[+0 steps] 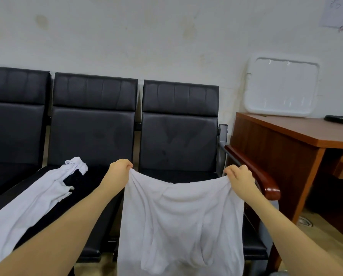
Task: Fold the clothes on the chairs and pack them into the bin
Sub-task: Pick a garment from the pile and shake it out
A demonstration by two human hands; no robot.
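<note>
Fingers of the left hand (120, 167) pinch one upper corner of a white garment (180, 226), and the right hand (240, 174) pinches the other corner, so each grip is clamped on the cloth. Both arms reach forward, well apart, and the top edge of the garment sags in a shallow curve between them. The cloth hangs down in loose folds in front of the rightmost seat of a row of black padded chairs (178, 140), its lower part running out of view at the bottom edge.

On the middle seat, left of the held piece and apart from it, a second white garment (33, 204) lies spread out flat, one bunched end pointing toward the backrest. A brown wooden armrest (260, 176) closes the row on the right, just beside the right hand. Beyond it stands a brown wooden desk (298, 134), and a white plastic lid (282, 86) leans upright against the wall on its top. No bin shows in this view.
</note>
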